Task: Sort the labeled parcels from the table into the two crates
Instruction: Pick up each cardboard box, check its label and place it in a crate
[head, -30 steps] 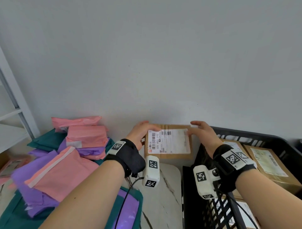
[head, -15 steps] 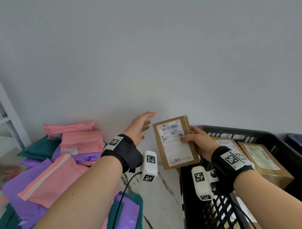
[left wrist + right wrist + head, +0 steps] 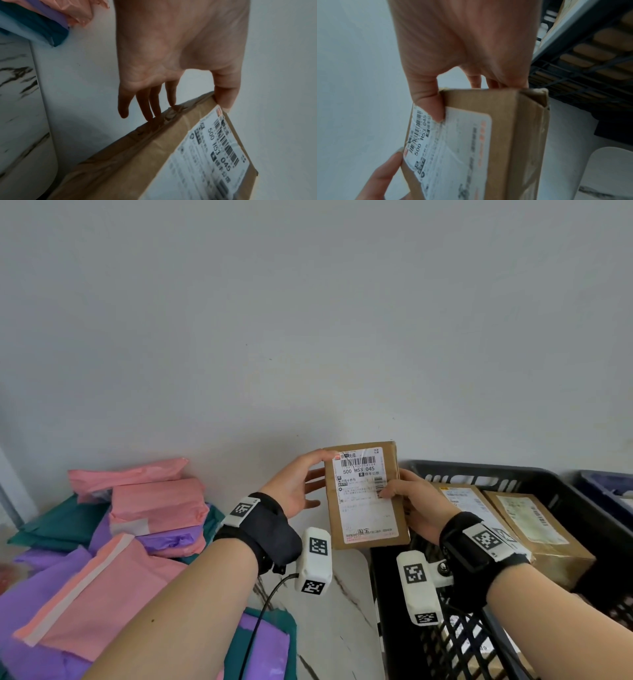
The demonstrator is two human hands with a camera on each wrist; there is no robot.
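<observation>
Right-hand grip [image 3: 409, 501] pinching cardboard parcel [image 3: 366, 496] upright beside black crate [image 3: 561, 484]; left hand [image 3: 298, 487] spread, merely steadying top corner. Could slip, tumble onto table [image 3: 337, 611].

White marble-look table [image 3: 339, 607] with dark veins runs up against the wall, rounded corner showing. On its left side sits a heap of soft mailers [image 3: 113, 546]: teal ones at the bottom, purple and pink stacked over them, the pile spilling toward the near edge. A bare strip of tabletop shows between the heap and the table's right edge.
</observation>
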